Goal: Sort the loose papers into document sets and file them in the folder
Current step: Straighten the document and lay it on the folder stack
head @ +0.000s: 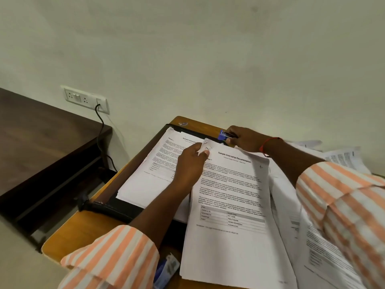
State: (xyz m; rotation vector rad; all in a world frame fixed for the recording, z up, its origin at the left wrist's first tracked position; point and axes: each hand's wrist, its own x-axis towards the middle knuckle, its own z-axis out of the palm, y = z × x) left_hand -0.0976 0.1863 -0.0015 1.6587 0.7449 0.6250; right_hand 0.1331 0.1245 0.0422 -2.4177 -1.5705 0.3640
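A set of printed sheets headed "Sample Internship Documentation" [231,195] lies on the small wooden desk [87,228]. My left hand [190,164] pinches the top left corner of this set, and the corner is bent up. My right hand [244,138] grips a small blue stapler [223,136] just beyond that corner. To the left, an open black folder [112,207] holds another printed document [158,161]. More loose papers [343,158] are piled at the right, partly hidden by my right sleeve.
A dark wooden table [41,147] stands to the left with a gap between it and the desk. A wall socket [86,99] with a black cable is behind it. A blue and white packet [166,268] lies at the desk's near edge.
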